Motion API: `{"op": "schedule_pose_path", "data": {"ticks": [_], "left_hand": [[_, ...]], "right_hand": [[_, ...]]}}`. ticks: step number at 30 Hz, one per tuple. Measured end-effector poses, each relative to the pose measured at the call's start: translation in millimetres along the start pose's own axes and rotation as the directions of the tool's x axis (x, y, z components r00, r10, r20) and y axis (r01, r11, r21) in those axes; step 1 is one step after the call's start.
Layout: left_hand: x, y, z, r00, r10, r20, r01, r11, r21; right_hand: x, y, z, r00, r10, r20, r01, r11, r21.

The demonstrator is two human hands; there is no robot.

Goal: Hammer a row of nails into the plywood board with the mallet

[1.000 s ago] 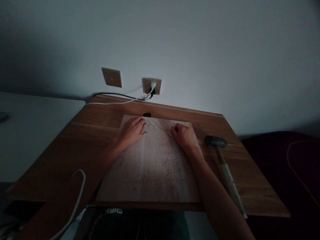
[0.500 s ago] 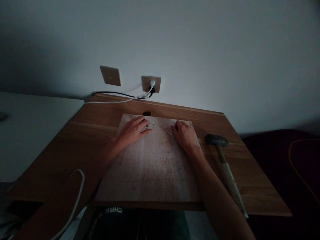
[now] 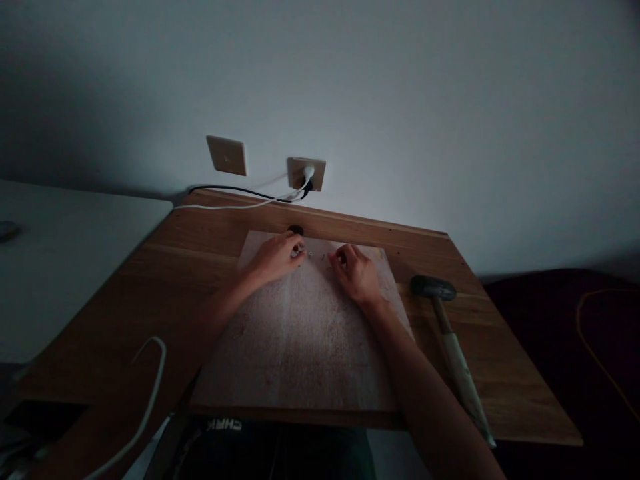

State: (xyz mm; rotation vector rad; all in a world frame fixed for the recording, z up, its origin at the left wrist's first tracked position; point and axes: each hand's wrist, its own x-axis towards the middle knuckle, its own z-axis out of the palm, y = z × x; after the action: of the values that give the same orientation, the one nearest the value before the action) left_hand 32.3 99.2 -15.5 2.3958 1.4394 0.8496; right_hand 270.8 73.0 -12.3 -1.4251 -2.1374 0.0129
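A pale wooden board (image 3: 305, 340) lies on a brown wooden desk (image 3: 175, 267). Both my hands rest on the far end of the board. My left hand (image 3: 275, 257) has its fingertips pinched round small metal nails (image 3: 310, 254) that lie loose there. My right hand (image 3: 355, 270) is curled, with finger and thumb pinched at a nail; what it grips is too small and dark to make out. A hammer (image 3: 445, 327) with a dark head and pale handle lies on the desk to the right of the board, untouched.
Two wall plates sit above the desk; a white plug and cables (image 3: 250, 199) run from the socket (image 3: 306, 173) along the desk's back edge. A white cable (image 3: 145, 400) loops over the front left corner. A white surface (image 3: 65, 247) adjoins the left side.
Both hands have moved towards each other and up the board. The left hand's fingers have closed over the nails. The right hand has shifted left and curled into a pinch.
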Motion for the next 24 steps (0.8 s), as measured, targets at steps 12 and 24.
{"op": "schedule_pose_path", "data": {"ticks": [12,24], "left_hand": [[-5,1,8.3,0.982,0.156,-0.104,-0.153,0.987,0.039],[-5,0,8.3,0.975,0.193,-0.108,-0.189,0.981,0.047]], "right_hand": [[3,14,11,0.999,0.048,0.003,-0.048,0.998,-0.039],[2,2,4,0.981,-0.193,-0.005,0.192,0.971,0.142]]}}
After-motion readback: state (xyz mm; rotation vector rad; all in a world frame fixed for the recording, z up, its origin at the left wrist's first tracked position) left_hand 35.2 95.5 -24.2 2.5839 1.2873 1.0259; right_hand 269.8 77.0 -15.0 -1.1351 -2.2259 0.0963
